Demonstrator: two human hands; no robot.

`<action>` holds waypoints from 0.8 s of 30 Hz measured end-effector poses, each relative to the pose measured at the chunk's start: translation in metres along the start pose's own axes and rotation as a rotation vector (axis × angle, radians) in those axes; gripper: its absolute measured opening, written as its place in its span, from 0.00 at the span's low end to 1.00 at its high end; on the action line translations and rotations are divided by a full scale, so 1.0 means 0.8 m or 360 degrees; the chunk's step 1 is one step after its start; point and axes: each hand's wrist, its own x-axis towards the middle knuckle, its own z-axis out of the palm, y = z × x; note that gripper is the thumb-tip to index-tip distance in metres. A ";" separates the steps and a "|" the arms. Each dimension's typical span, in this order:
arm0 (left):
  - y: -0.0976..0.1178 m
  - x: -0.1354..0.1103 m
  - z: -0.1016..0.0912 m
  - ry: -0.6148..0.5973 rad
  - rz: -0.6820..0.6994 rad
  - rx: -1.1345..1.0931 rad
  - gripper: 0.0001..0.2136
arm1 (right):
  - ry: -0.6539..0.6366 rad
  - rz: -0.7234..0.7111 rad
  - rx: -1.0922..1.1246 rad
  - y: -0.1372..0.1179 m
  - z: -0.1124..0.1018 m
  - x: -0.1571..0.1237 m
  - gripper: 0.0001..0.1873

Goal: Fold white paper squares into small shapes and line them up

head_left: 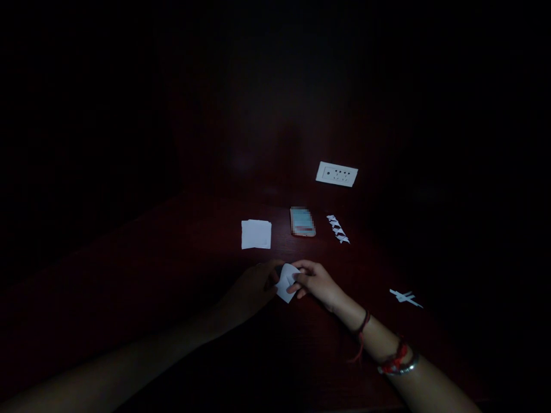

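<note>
The scene is very dark. Both my hands meet over a dark red table (pixel 181 269), holding a small white piece of paper (pixel 286 283) between them. My left hand (pixel 253 288) grips its left side with curled fingers. My right hand (pixel 315 281) pinches its right edge; red string bracelets and a metal bangle sit on that wrist. The paper looks partly folded.
A small stack of white square sheets (pixel 256 234) lies beyond my hands. A phone (pixel 302 222) with a lit screen lies to its right, then a row of small folded paper pieces (pixel 338 229). Thin paper strips (pixel 406 297) lie at right. A white wall socket (pixel 336 174) is behind.
</note>
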 end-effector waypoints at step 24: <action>-0.013 0.003 0.004 0.0059 0.0106 0.0170 0.22 | -0.0175 -0.0020 -0.0129 -0.006 0.005 -0.002 0.14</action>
